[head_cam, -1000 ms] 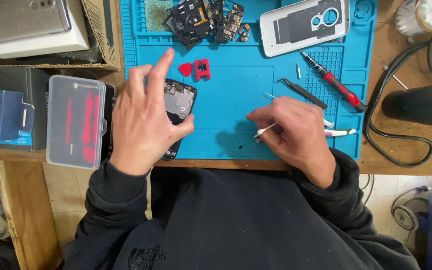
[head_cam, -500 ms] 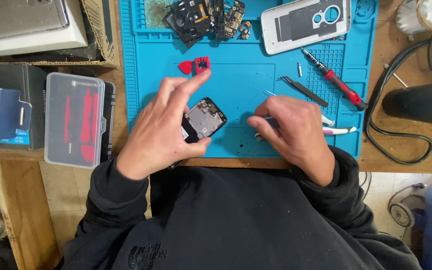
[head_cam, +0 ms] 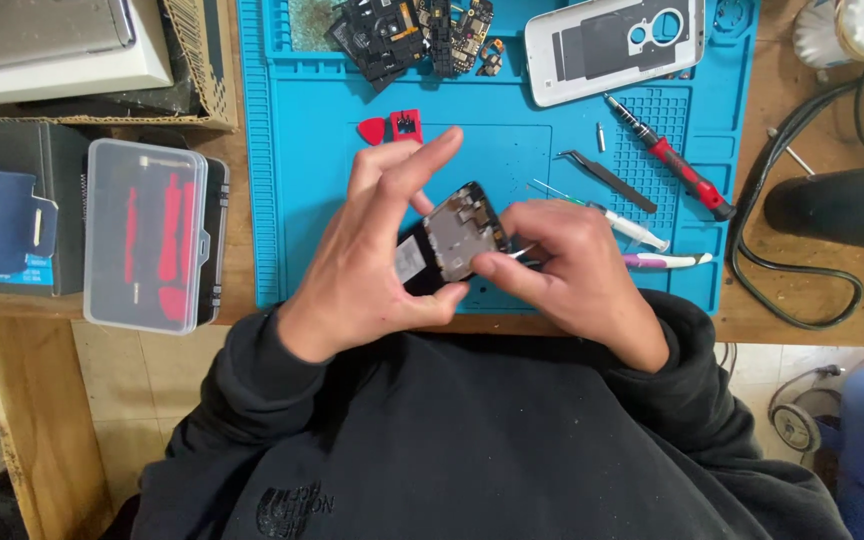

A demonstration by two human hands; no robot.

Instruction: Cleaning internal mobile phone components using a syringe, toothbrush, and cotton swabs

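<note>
My left hand (head_cam: pixel 372 250) holds an opened phone body (head_cam: pixel 457 235) tilted up above the blue repair mat (head_cam: pixel 302 150), its grey inner frame facing me. My right hand (head_cam: pixel 567 275) presses against the phone's right edge and pinches a thin metal tool, possibly tweezers (head_cam: pixel 524 252), whose tip touches the frame. Both hands hover over the mat's front middle.
On the mat lie black tweezers (head_cam: pixel 607 178), a red-handled screwdriver (head_cam: pixel 672 160), a white tube (head_cam: pixel 632 228), a purple-white tool (head_cam: pixel 667 262), a red pick (head_cam: pixel 374 130), a red part (head_cam: pixel 406 125), circuit parts (head_cam: pixel 412 35) and a white back cover (head_cam: pixel 617 45). A clear tool case (head_cam: pixel 147 235) sits left; black cables (head_cam: pixel 802 240) right.
My left hand lifted the phone off the mat and turned it upright toward the middle. My right hand moved left with its thin tool and met the phone's edge.
</note>
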